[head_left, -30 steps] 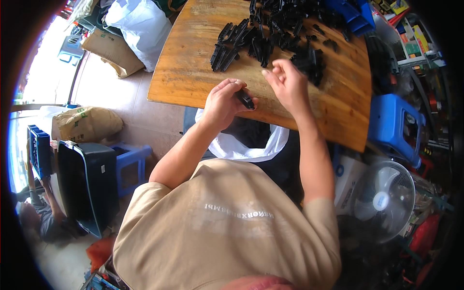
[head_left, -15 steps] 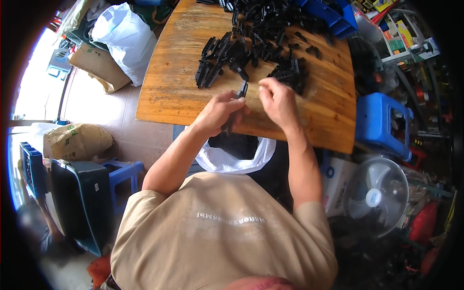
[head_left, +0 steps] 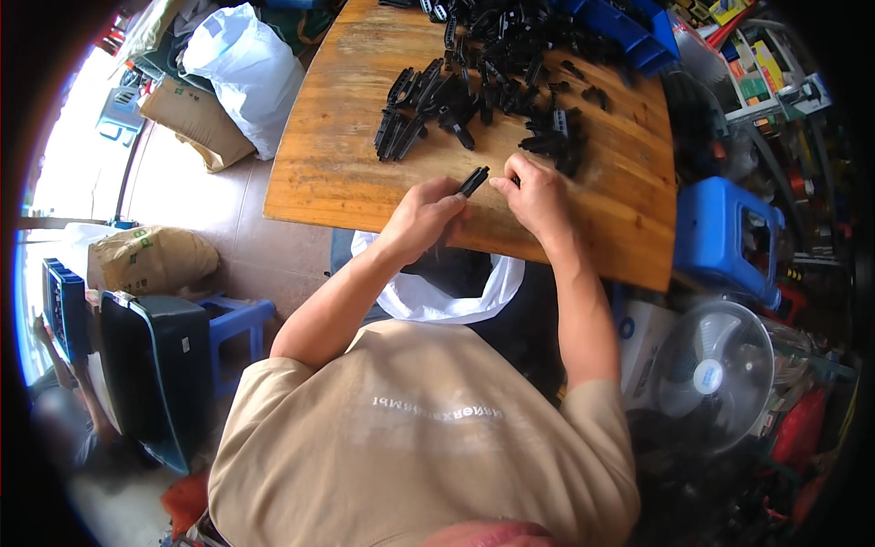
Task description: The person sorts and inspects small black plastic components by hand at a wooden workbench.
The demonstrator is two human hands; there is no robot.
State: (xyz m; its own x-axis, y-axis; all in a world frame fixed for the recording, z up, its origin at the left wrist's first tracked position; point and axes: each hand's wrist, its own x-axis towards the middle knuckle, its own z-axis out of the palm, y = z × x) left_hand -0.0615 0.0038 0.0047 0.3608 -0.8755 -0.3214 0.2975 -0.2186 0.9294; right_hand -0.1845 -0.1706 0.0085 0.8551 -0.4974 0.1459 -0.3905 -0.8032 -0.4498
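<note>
My left hand (head_left: 421, 219) is closed around a long, narrow black plastic part (head_left: 474, 181). One end of the part sticks out past the thumb, tilted up to the right; the rest is hidden in the palm. Just right of that end, my right hand (head_left: 538, 199) is pinched, with a small dark bit showing between thumb and fingers, too small to name. Both hands are above the near edge of the wooden table (head_left: 333, 150). Beyond them lie a group of similar black parts (head_left: 406, 114) and a larger heap of black pieces (head_left: 501, 46).
Below the table edge, a white sack (head_left: 437, 305) hangs open in front of me with dark contents. A blue bin (head_left: 629, 36) stands at the far right corner. Right of the table are a blue stool (head_left: 720, 232) and a fan (head_left: 711, 374); a dark box (head_left: 159, 374) stands left.
The black part in my left hand has swung from nearly upright to slanting right. My right hand has turned slightly and stays close to the part's end. The whole view has shifted a little.
</note>
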